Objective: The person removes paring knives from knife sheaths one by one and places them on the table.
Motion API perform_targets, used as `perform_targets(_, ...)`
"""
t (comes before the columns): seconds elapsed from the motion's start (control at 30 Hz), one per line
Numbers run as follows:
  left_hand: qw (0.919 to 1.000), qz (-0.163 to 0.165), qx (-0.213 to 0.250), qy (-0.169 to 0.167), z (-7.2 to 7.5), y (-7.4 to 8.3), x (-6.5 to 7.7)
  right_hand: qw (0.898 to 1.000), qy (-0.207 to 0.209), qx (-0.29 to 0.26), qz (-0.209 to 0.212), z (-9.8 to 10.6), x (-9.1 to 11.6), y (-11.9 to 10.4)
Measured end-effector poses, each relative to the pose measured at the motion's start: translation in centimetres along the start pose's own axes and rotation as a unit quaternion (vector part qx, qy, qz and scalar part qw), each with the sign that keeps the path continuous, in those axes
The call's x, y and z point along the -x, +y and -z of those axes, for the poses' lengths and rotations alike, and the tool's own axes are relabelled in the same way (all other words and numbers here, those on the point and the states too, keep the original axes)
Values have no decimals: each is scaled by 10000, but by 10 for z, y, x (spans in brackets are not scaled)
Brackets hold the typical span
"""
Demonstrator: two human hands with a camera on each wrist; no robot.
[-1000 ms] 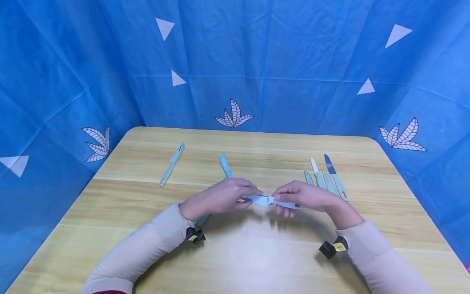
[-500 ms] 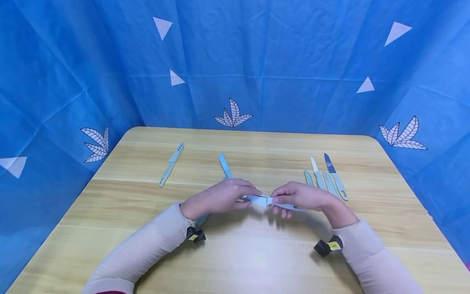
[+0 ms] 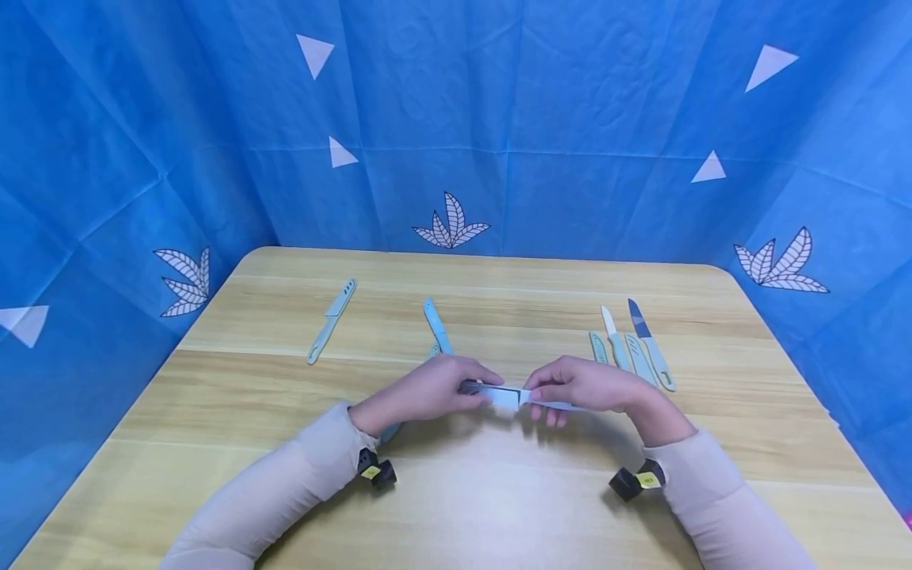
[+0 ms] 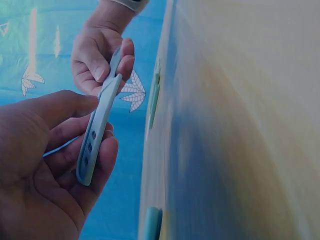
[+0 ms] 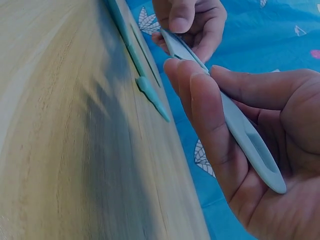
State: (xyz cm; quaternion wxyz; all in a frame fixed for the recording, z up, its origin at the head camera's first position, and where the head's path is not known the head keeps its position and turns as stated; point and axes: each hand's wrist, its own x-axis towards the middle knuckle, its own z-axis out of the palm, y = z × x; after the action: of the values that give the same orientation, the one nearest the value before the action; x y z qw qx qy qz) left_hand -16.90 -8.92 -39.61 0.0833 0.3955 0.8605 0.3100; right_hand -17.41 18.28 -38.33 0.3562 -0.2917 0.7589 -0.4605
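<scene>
My left hand pinches a pale blue knife sheath between thumb and fingers, with a row of holes near its tip. My right hand grips the handle of a knife of the same pale blue, which lies across the fingers and palm. Sheath and knife are in line, the sheath's mouth right at the handle's front end. The blade is hidden. Both hands are held in front of the body above the wooden table.
A sheathed knife lies far left. Another blue knife is partly behind my left hand. To the right lie a small sheath, a white-bladed knife, a larger sheath and a dark-bladed knife. A blue curtain hangs behind.
My right hand has shifted slightly left. The left hand has dipped a little and the sheath has turned, showing more of its dark edge. Both grips stay; the things on the table have not moved.
</scene>
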Motion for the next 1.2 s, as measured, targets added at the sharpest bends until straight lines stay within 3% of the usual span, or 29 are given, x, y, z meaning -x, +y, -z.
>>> perform_targets(0.13,9957,425,808,128,-2,-2,1,10000,43,24,76,-1,1,0)
perform_targets(0.3,9831,794,1617,335,-4,-5,2,9998,120,1,140,0,1,1)
perform_targets(0.6,9224,1393,3532,712,-9,-9,4,9988,113,-408,252,3,0,4)
perform_targets(0.73,8907,1504,4223,752,-10,-9,4,9978,116,-606,261,2,0,4)
perform_targets(0.97,8117,1729,5526,774,-15,-9,5,9952,84,-911,341,2,1,4)
perform_targets(1.2,7412,1659,6421,1041,-18,-2,7,9934,111,-1033,479,0,0,4)
